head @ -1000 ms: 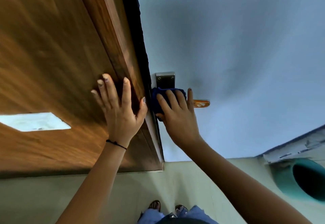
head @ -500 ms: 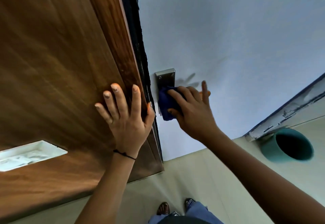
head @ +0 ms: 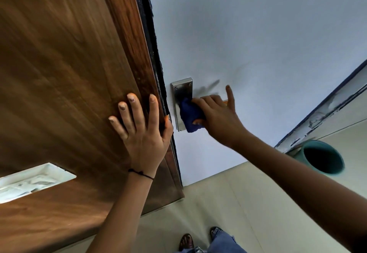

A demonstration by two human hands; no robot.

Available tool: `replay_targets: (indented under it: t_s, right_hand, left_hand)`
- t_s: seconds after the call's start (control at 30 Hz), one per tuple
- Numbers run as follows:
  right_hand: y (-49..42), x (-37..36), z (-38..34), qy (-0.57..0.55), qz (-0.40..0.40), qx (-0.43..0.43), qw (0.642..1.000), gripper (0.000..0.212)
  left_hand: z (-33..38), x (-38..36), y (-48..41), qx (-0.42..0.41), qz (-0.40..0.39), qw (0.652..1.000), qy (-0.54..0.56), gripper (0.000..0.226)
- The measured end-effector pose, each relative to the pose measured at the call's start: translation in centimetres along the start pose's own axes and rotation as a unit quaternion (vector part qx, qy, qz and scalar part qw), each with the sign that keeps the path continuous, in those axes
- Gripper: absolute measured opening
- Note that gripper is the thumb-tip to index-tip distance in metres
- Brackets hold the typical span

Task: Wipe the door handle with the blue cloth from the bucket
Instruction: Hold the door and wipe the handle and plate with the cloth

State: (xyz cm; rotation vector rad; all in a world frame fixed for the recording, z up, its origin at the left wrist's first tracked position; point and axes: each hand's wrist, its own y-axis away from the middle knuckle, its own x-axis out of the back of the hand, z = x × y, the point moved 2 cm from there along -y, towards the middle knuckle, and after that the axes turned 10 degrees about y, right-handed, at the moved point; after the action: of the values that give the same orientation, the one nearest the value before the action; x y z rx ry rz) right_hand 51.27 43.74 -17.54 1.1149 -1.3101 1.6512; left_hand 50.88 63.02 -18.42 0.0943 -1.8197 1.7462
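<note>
A metal handle plate (head: 181,91) is screwed to the pale blue door face (head: 258,44). My right hand (head: 216,117) presses a bunched dark blue cloth (head: 190,116) against the lower part of the plate, with the little finger sticking up. The lever itself is almost fully hidden under the hand; only a sliver of orange shows at the knuckles. My left hand (head: 142,128) lies flat with spread fingers on the brown wooden surface (head: 65,74) next to the door's dark edge, holding nothing.
A teal bucket (head: 322,158) stands on the floor at the right, by a chipped door frame (head: 325,111). Cream floor tiles (head: 228,199) run below, with my sandalled feet and jeans at the bottom edge. A white inset panel (head: 29,181) sits low in the brown surface.
My right hand has slid the cloth along the handle towards the plate and down it. The view has tilted, and the bucket now shows more fully. My left hand stays flat on the wood.
</note>
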Motion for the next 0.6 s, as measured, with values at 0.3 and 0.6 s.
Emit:
replay_targets:
  t_s: [0.3, 0.6]
  right_hand:
    - [-0.7, 0.8, 1.9, -0.032, -0.073, 0.000, 0.997, 0.055]
    - [-1.2, 0.5, 0.6, 0.015, -0.068, 0.041, 0.997, 0.044]
  left_hand:
    - [0.2, -0.3, -0.1, -0.002, 0.000, 1.000, -0.014, 0.086]
    - [0.1, -0.3, 0.0, -0.010, -0.005, 1.000, -0.016, 0.083]
